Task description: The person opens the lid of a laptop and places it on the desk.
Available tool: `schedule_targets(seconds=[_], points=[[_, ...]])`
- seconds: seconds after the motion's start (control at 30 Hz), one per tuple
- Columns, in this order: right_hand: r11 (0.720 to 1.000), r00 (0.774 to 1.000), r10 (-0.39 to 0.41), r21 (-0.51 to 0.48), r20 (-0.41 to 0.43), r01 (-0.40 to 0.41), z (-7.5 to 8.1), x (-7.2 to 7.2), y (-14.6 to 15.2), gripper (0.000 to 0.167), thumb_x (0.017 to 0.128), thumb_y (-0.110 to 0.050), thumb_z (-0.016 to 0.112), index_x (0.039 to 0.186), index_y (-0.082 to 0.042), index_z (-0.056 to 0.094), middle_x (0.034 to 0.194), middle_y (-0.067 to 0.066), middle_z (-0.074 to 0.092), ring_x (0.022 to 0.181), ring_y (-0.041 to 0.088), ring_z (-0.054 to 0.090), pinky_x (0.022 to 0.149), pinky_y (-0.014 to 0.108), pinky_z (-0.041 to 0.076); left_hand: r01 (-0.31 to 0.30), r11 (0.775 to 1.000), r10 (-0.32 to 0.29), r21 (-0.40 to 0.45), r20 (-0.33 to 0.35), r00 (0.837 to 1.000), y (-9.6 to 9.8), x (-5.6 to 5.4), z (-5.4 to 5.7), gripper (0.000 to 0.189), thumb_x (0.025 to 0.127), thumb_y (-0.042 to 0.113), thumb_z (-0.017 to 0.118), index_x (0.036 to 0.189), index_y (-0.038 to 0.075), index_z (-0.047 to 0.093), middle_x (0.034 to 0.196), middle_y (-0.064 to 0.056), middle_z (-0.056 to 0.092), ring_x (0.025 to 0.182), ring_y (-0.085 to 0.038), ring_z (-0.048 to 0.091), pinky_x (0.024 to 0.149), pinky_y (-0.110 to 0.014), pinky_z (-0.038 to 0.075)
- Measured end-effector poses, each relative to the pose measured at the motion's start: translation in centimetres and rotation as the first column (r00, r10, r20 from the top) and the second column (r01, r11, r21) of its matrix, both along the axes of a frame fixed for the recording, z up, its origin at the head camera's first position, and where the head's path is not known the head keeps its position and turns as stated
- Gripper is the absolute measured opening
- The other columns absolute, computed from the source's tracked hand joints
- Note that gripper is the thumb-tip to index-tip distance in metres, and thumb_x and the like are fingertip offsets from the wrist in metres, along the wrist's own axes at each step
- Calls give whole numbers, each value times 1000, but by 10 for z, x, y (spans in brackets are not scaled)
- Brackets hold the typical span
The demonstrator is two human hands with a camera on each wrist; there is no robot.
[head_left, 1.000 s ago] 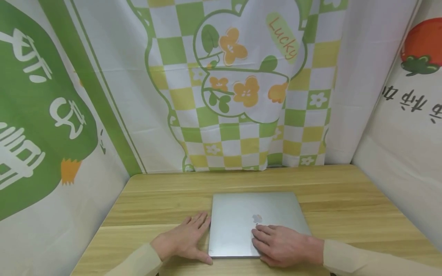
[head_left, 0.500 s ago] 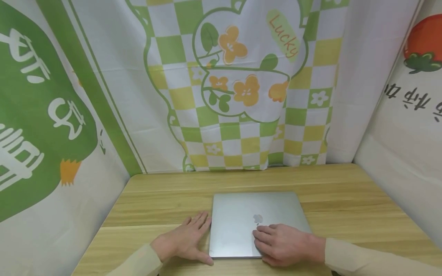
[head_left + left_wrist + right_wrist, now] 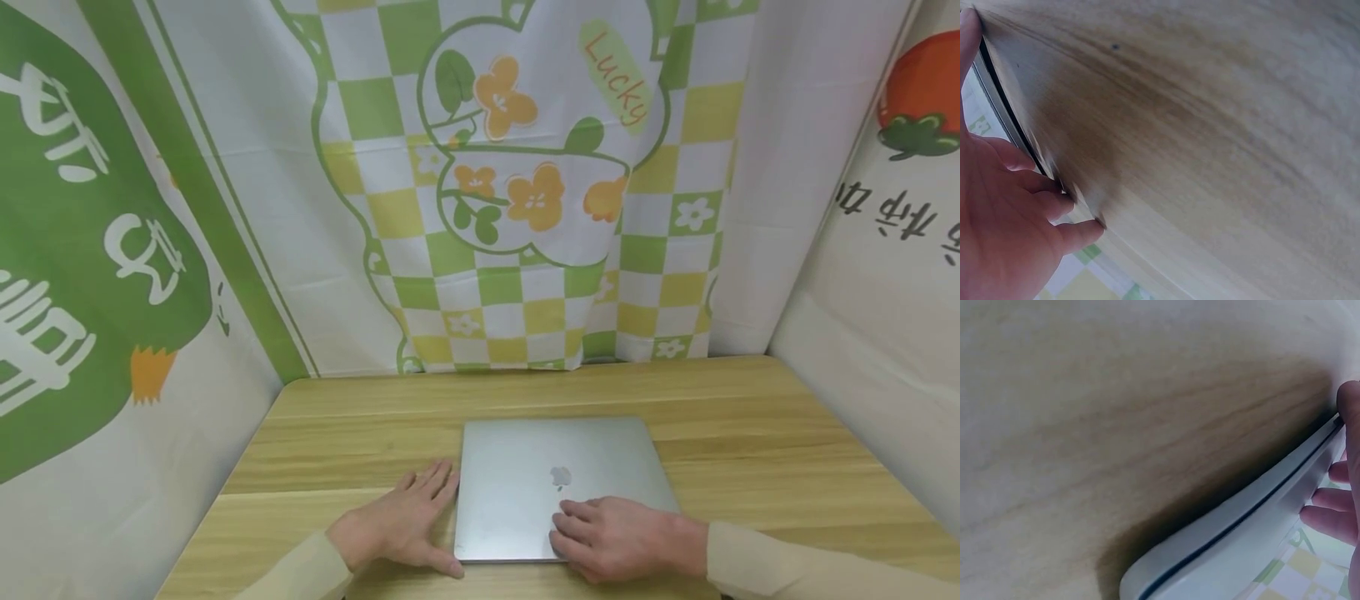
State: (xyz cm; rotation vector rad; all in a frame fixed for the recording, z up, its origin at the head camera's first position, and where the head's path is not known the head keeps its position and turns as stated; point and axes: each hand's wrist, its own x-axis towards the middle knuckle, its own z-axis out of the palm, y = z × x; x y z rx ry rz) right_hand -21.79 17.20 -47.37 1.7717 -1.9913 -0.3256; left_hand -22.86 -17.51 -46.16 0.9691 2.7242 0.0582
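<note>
A closed silver laptop (image 3: 510, 475) with an apple logo lies flat on the wooden table. My left hand (image 3: 405, 525) rests on the table with fingers spread, fingertips at the laptop's left edge and thumb by its near left corner. My right hand (image 3: 618, 537) lies over the near right part of the lid, its slightly bent fingers touching the top. In the right wrist view, the thumb (image 3: 1349, 400) is at the front edge, beside the dark seam of the laptop (image 3: 1222, 528). The lid looks down along this edge.
The wooden table (image 3: 337, 442) reaches to a hanging cloth (image 3: 517, 317) with green and yellow checks at the back. Printed white and green cloths stand at the left and right sides.
My right fingers have drawn back slightly toward the laptop's near edge, showing more of the lid below the logo. The left hand and the laptop look unmoved.
</note>
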Motion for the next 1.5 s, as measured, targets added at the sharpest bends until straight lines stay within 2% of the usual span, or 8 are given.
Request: schedule_targets(seconds=[0.2,0.4,0.6,0.8,0.97,1.17,1.5], points=[[999,999,15,47,37,-16,2,3,0,31,106,-29,41,128,-13,55,121,0,68,109,13,68,84,22,59,1,1000,-1,9,7,1000,0,1,0,123,72,84,56,155,0,21,162,-27,14,150,-39,18,116,-63,28],[999,998,47,7,30,-47,1,3,0,30,107,-27,39,127,-13,56,118,-1,69,106,12,69,82,21,59,-2,1000,2,15,-3,1000,0,2,-3,124,72,85,55,154,-1,21,161,-27,14,150,-40,18,117,-63,27],[997,996,75,-13,-48,-76,1,1,1,28,104,-29,45,120,-13,61,116,0,71,104,12,70,81,22,60,-9,1000,9,4,-13,1000,2,3,-5,125,73,87,52,154,-2,20,161,-27,15,150,-40,19,116,-64,27],[994,987,105,-22,-121,-108,4,1,1,25,102,-29,46,110,-14,65,112,0,72,100,12,70,79,20,60,-18,1000,18,-12,7,1000,6,4,-2,120,77,85,49,155,-1,19,162,-25,13,151,-39,17,116,-63,27],[990,979,131,-30,-158,-137,8,1,0,28,104,-27,41,110,-14,65,110,0,72,100,11,70,78,19,59,-38,999,38,-24,20,999,6,5,0,117,79,84,46,155,0,18,163,-23,12,151,-37,16,117,-62,27],[980,958,176,-54,-227,-192,10,0,2,29,105,-16,36,109,-15,65,110,-1,71,98,12,70,71,19,59,-40,999,40,-26,18,999,6,4,0,118,78,85,48,155,0,20,163,-24,13,151,-37,18,116,-62,29],[964,933,210,-96,-293,-248,18,-3,2,28,103,-16,38,108,-16,66,107,-2,71,95,12,70,63,20,57,-41,998,42,-40,17,999,10,4,7,117,78,83,50,154,-1,22,162,-25,14,151,-37,20,116,-61,30]])
